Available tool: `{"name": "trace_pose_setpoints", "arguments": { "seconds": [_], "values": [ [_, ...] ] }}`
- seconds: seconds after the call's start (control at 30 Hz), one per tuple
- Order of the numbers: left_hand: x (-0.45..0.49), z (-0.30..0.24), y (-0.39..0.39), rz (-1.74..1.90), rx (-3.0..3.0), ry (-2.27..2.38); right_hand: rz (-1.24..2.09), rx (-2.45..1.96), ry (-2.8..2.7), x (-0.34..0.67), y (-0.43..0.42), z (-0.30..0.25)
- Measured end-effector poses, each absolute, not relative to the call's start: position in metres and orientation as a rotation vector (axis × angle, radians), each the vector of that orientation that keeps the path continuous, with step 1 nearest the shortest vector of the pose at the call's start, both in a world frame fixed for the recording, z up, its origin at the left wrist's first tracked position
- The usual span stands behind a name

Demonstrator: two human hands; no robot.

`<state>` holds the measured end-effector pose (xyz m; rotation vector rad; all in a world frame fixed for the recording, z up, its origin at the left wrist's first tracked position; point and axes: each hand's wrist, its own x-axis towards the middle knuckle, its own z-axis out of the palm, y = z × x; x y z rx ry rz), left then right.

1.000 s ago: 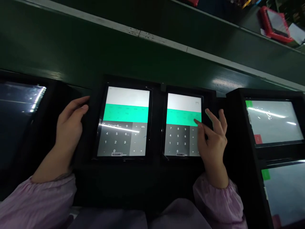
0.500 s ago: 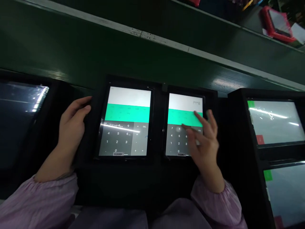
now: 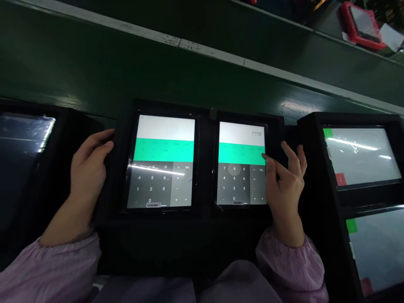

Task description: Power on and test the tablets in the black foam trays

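Observation:
Two tablets sit side by side in a black holder point(image 3: 205, 219), each showing a calculator with a green band. My left hand point(image 3: 88, 168) lies on the holder's left edge beside the left tablet point(image 3: 160, 162), fingers curled over the frame. My right hand point(image 3: 284, 181) hovers at the right edge of the right tablet point(image 3: 241, 162), fingers spread, one fingertip at the lower right corner of the green band. That screen reads some characters ending in 8 at its top right, and the 8 key shows a faint round highlight.
A dark screen point(image 3: 22, 151) stands at the far left. At the right, a black stand point(image 3: 315, 189) carries two lit grey screens point(image 3: 360, 155) with green and red corner tags. A green conveyor wall point(image 3: 202, 80) runs behind. A red-cased tablet point(image 3: 360, 23) lies top right.
My right hand reached left over the right tablet's number keys half a second ago, then drew back to the screen's right edge. An 8 appeared on that display. My left hand stayed put.

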<state>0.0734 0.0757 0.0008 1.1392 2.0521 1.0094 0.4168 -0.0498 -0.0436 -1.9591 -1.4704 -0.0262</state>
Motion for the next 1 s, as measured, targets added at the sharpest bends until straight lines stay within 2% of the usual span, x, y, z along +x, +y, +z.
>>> {"name": "trace_pose_setpoints", "arguments": {
  "seconds": [0.23,0.43,0.7,1.0],
  "values": [
    [0.074,0.002,0.077,0.993,1.078,2.072,0.039,-1.809,-1.708,0.407,-0.049,-0.035],
    [0.075,0.002,0.078,1.004,1.116,2.063,0.263,-1.628,-2.027,0.389,-0.049,-0.031],
    [0.076,0.004,0.076,0.97,1.147,2.077,-0.029,-1.96,-1.543,0.424,-0.05,-0.037],
    [0.075,0.003,0.076,0.985,1.161,2.067,0.061,-1.981,-1.574,0.424,-0.05,-0.047]
  ]
}}
